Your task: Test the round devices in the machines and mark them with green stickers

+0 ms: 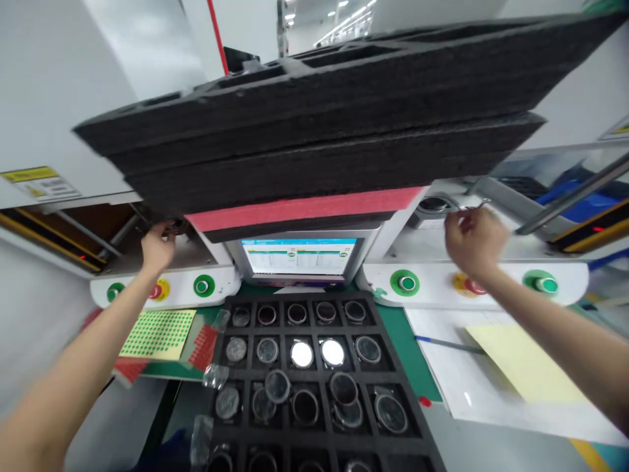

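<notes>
My left hand (158, 249) reaches into the left machine bay, its fingers curled by a small dark part (177, 227); what they grip is hidden. On the other side my right hand (474, 239) is in the right bay with fingers pinched together, and I cannot make out what is in them. Just left of those fingers lies a round dark watch-like part (435, 204) on a light fixture. Below, between my arms, a black foam tray (282, 377) holds rows of round watch-like parts (305, 406) in square pockets. Some overlap, and two reflect white light.
A stack of black foam trays (314, 124) with a red layer hangs over the screen (297, 257). Green buttons (407, 283) and a red stop button (475, 284) line the machine fronts. Green-dot sticker sheet (160, 333) lies left; papers (523, 364) and a blue pen (447, 343) lie right.
</notes>
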The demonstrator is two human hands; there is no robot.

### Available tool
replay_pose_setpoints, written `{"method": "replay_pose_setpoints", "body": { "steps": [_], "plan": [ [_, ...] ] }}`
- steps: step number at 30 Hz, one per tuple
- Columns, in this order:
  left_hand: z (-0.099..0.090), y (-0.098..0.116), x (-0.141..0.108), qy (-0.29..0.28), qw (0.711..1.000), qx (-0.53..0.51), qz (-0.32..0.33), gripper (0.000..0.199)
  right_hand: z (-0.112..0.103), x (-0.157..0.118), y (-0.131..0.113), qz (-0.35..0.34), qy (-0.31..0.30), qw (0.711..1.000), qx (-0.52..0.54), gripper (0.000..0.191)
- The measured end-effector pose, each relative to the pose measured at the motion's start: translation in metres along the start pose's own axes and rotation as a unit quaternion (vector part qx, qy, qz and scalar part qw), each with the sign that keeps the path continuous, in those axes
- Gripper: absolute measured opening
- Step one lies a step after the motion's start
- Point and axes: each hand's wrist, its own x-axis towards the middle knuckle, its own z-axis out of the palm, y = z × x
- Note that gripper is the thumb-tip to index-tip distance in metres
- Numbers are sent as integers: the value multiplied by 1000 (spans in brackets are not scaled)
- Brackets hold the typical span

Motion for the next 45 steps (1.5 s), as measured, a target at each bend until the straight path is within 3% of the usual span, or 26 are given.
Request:
{"method": "replay_pose_setpoints", "body": {
  "steps": [3, 6, 9, 13, 17, 20, 23, 26, 30, 31, 32, 33, 35, 36, 37, 38, 40, 42, 43, 45],
  "plan": [
    [1, -3, -63, 1, 998, -54, -19, 29, 19, -83, -51, -147, -119, 982, -1, 22],
    [-9, 13, -133, -66, 990, -120, 29, 28, 42, -135, -114, -267, -210, 941, -3, 28],
    [-36, 26, -196, -141, 969, -175, 105, 24, 55, -148, -159, -299, -243, 922, -29, 28],
    [-64, 29, -256, -192, 936, -242, 170, 23, 57, -149, -176, -284, -249, 923, -72, 30],
    [-54, 49, -277, -240, 926, -192, 218, 24, 52, -157, -181, -253, -243, 931, -96, 33],
    [-33, 79, -276, -321, 911, -124, 228, 33, 40, -161, -188, -240, -237, 938, -84, 32],
    [-15, 100, -270, -356, 901, -122, 215, 37, 16, -168, -183, -247, -214, 944, -42, 29],
    [-9, 105, -263, -362, 900, -158, 187, 33, -18, -195, -157, -256, -167, 952, 19, 31],
    [-29, 107, -271, -357, 894, -245, 114, 34, -65, -265, -104, -265, -95, 950, 134, 51],
    [-37, 110, -278, -372, 874, -303, 77, 35, -75, -284, -92, -266, -79, 946, 167, 55],
    [-46, 115, -287, -397, 834, -383, 22, 35, -84, -303, -83, -262, -62, 942, 200, 56],
    [-55, 120, -298, -425, 767, -478, -53, 36, -91, -320, -76, -253, -44, 936, 240, 54],
    [-69, 133, -322, -456, 583, -635, -220, 39, -103, -348, -68, -216, -16, 913, 346, 40],
    [-74, 140, -334, -455, 505, -676, -287, 40, -106, -360, -67, -197, -12, 897, 396, 29],
    [-77, 146, -345, -446, 459, -693, -332, 39, -109, -370, -67, -180, -14, 880, 440, 19],
    [-80, 151, -355, -431, 436, -703, -361, 37, -110, -378, -67, -169, -26, 865, 472, 12],
    [-82, 158, -370, -391, 433, -714, -388, 33, -109, -391, -68, -161, -61, 841, 513, 10],
    [-83, 161, -381, -361, 463, -717, -376, 31, -108, -400, -68, -149, -92, 821, 544, 10],
    [-84, 162, -386, -351, 491, -713, -358, 29, -107, -403, -67, -142, -104, 814, 554, 10],
    [-87, 162, -393, -326, 581, -686, -292, 23, -107, -407, -66, -132, -114, 805, 567, 11]
  ]
}}
